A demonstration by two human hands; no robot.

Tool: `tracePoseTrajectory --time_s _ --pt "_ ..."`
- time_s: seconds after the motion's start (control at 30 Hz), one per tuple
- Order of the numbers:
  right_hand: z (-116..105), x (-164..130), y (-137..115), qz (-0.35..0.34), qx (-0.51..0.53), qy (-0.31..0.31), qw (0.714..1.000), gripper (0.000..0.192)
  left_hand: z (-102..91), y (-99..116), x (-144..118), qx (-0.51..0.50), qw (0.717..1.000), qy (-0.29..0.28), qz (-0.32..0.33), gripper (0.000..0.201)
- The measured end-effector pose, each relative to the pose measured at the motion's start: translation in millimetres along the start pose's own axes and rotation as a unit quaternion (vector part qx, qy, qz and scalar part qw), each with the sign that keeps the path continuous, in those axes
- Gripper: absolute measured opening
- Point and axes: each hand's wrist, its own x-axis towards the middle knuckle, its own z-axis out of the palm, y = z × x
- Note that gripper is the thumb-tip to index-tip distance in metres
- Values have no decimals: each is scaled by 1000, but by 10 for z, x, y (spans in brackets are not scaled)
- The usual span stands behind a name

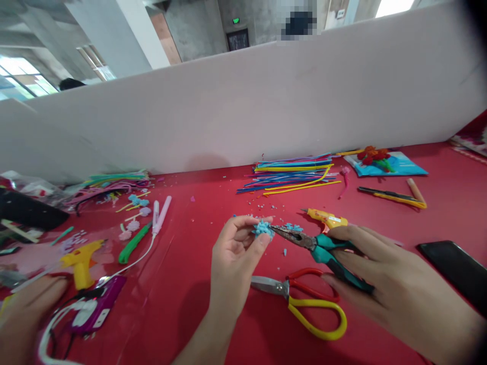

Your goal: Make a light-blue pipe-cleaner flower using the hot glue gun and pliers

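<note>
My left hand (234, 258) pinches a small, spiky light-blue pipe-cleaner flower (263, 229) between thumb and fingers. Wrapped round the teal and black handles of needle-nose pliers (321, 248) is my right hand (384, 279). The tips of the pliers reach the right side of the flower; whether they grip it I cannot tell. Beneath the pliers, scissors (283, 289) with one red and one yellow handle loop lie on the table. Short light-blue pieces (291, 227) lie just behind the pliers' jaws.
Behind the pliers rests a yellow glue gun (325, 218). Bundled pipe cleaners (292, 172) lie against the white partition (243, 111). A black phone (452, 268) is at right. Left are a purple power strip (101, 306), another yellow glue gun (81, 261) and a co-worker's hand (40, 299).
</note>
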Motion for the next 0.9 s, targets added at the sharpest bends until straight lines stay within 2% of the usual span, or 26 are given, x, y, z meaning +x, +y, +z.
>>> tracePoseTrajectory --time_s 0.1,0.3,0.37,0.47,0.63,0.77,0.9 --pt "3 -2 15 -3 -10 -7 1000 18 12 9 -13 13 1000 9 13 19" --pt "23 12 16 -99 -126 21 987 25 -72 -17 31 -15 999 -17 -27 18" --pt "39 2 6 -88 -128 27 987 21 -107 -30 43 -40 997 -37 -49 17" --pt "56 -20 -3 -41 -60 34 997 16 -130 -34 44 -61 994 -61 -68 16" --pt "32 -36 7 11 35 15 999 15 -101 0 34 -74 993 -48 -76 18" --pt "-2 -35 10 29 86 -11 996 13 -96 3 35 -79 991 -63 -84 19" --pt "11 -44 8 18 43 -10 999 17 -107 -18 33 -79 991 -70 -80 18"
